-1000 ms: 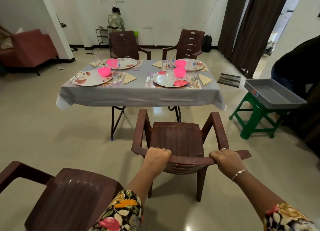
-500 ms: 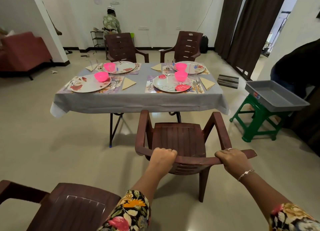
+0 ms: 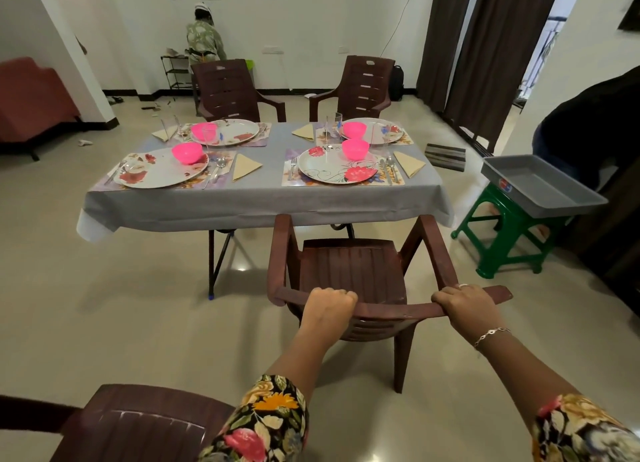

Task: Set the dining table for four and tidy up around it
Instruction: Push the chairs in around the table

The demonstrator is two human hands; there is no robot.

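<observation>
Both of your hands are on the top rail of the brown plastic chair in front of you: your left hand has its grip closed in a fist over the rail left of centre, and your right hand has its grip wrapped around the rail near its right end, with a ring on one finger and a bracelet at the wrist. The chair faces the table, its front edge and armrests reaching the hanging grey tablecloth on the near side, in line with the right-hand near place setting. On the table you have four settings, each a floral plate on a mat with a pink bowl: the near right plate has its bowl on its far rim, cutlery on both sides and a folded yellow napkin to its right; the near left plate carries its bowl on the right part, with a napkin beside it. Two more brown chairs stand at the far side of the table. A fourth chair sits at your lower left, well apart from the table. To your right, a grey tray rests on a green stool. Another person stands by the far wall.
</observation>
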